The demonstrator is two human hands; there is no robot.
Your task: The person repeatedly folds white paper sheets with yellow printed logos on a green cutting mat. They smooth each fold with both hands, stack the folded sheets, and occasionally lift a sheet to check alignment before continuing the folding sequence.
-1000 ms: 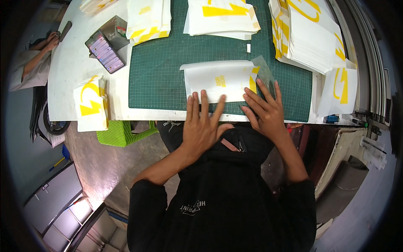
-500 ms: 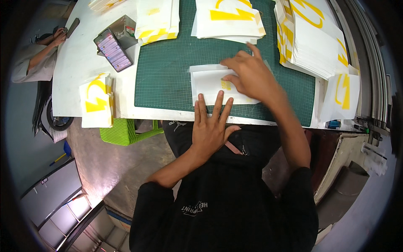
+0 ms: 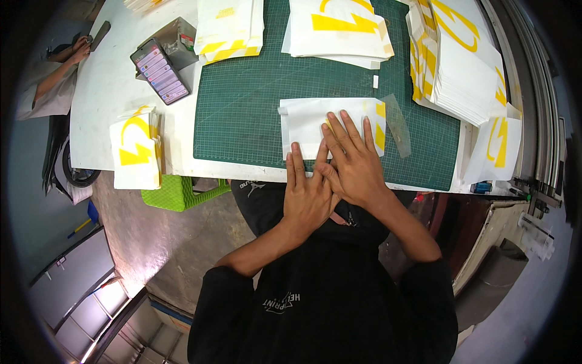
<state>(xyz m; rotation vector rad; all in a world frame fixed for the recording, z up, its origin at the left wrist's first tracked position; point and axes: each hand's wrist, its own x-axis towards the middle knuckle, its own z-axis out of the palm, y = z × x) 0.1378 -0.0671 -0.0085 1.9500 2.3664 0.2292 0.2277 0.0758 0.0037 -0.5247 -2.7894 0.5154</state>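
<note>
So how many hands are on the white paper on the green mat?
2. The left hand is at the near edge of the paper; the right hand reaches over its middle and right. The right partly hides the left.

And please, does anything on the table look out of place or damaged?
Possibly two things: the small paper stack at left juts past the table's near edge, so it could slip; a clear strip lies slanted beside the white sheet, perhaps stray. I see no spill or damage.
</note>
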